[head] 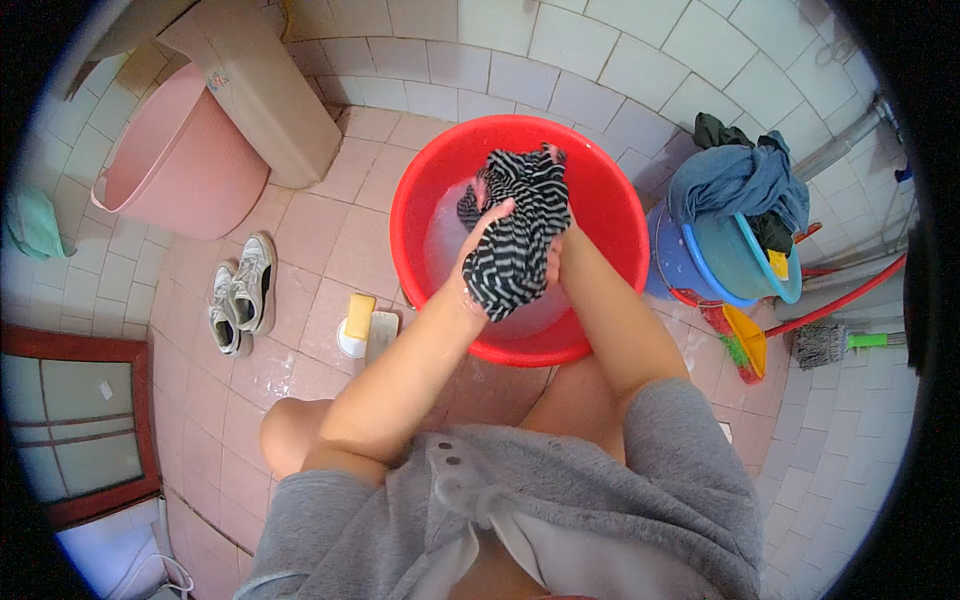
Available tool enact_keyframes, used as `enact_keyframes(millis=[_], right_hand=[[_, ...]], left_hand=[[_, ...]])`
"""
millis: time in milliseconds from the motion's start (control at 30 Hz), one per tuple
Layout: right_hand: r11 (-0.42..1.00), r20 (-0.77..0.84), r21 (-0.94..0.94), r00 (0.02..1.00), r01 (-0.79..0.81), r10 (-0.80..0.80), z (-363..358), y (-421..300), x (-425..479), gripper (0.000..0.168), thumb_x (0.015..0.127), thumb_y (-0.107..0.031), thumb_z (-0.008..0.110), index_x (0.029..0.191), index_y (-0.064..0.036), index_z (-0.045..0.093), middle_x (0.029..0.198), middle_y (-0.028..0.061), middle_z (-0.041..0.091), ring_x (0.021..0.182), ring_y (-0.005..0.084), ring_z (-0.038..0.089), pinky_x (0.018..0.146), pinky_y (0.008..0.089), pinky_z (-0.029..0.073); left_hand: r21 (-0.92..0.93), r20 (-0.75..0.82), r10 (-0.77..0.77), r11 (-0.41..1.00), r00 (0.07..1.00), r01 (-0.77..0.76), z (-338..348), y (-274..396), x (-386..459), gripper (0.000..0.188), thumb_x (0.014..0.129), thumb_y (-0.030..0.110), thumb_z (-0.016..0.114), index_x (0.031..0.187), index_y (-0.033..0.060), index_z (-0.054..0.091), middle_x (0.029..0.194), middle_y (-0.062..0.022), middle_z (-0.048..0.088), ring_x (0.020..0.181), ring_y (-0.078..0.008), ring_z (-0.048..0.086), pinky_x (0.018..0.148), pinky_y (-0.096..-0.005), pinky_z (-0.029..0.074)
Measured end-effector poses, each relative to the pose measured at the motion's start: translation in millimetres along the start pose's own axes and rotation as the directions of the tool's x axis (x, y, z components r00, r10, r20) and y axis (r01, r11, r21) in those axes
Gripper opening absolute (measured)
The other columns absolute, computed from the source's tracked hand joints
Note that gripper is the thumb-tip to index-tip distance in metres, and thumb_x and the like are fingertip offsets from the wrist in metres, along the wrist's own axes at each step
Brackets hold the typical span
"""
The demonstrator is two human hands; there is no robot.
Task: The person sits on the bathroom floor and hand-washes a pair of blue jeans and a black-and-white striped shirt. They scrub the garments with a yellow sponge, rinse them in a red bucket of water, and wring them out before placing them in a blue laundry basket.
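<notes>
A bunched black-and-white striped cloth (521, 225) is held up over a red plastic basin (611, 187) between my two hands. My left hand (487, 225) grips its left side, the thumb lying across the fabric. Along the cloth's right edge, my right hand (556, 251) is closed on it, mostly hidden behind the folds. Cloudy, sudsy water (442, 244) shows in the basin below. Left of the basin, a yellow bar of soap (360, 316) rests on a small white container (351, 341), beside a pale rectangular object (383, 336) on the pink tiled floor.
A pink tub (187, 172) stands by a sink pedestal (262, 97), with white sneakers (244, 292) nearby. At right, blue buckets (664, 255) bear blue fabric (739, 180); a yellow dustpan (745, 341) and a grey-bristled brush (821, 345) are close by.
</notes>
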State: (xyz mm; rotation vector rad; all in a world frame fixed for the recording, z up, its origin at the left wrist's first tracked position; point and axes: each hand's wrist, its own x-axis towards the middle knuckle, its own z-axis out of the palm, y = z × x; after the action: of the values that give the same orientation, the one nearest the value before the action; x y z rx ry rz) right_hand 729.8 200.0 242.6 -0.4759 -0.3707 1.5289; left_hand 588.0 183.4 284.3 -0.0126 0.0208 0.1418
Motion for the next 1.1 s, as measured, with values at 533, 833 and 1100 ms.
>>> enact_keyframes(millis=[533, 833, 1100], right_hand=[[0.465, -0.323, -0.885, 0.681, 0.029, -0.657, -15.9, 13.8, 14.1, 0.028, 0.064, -0.006, 0.075, 0.088, -0.002, 0.062, 0.083, 0.0048, 0.064, 0.075, 0.0168, 0.060, 0.065, 0.0312, 0.049], [0.530, -0.117, -0.720, 0.674, 0.448, -0.730, 45.1, -20.4, -1.8, 0.023, 0.070, -0.002, 0.076, 0.090, -0.003, 0.064, 0.085, 0.0014, 0.064, 0.073, 0.0130, 0.059, 0.066, 0.0284, 0.049], [0.969, -0.532, -0.033, 0.816, 0.246, -0.226, 52.2, -29.7, -5.8, 0.014, 0.076, -0.014, 0.068, 0.088, -0.008, 0.063, 0.076, 0.0051, 0.063, 0.072, 0.0215, 0.063, 0.067, 0.0388, 0.054]], left_hand=[[0.602, -0.282, 0.755, -0.342, 0.593, 0.722, -20.4, 8.3, 19.7, 0.072, 0.068, 0.037, 0.076, 0.117, -0.0059, 0.045, 0.101, -0.0264, 0.063, 0.096, -0.0378, 0.064, 0.083, -0.0405, 0.051], [0.323, -0.805, 0.303, 0.945, 0.510, -0.051, 0.1, -9.0, 17.6, 0.044, 0.093, 0.039, 0.037, 0.115, 0.0065, 0.057, 0.097, -0.0116, 0.062, 0.095, -0.0317, 0.059, 0.092, -0.0571, 0.044], [0.504, -0.352, 0.763, 0.643, 0.542, -0.577, 18.3, 56.0, 5.4, 0.013, 0.082, 0.006, 0.049, 0.093, 0.0020, 0.056, 0.095, -0.0170, 0.065, 0.086, -0.0302, 0.065, 0.081, -0.0425, 0.054]])
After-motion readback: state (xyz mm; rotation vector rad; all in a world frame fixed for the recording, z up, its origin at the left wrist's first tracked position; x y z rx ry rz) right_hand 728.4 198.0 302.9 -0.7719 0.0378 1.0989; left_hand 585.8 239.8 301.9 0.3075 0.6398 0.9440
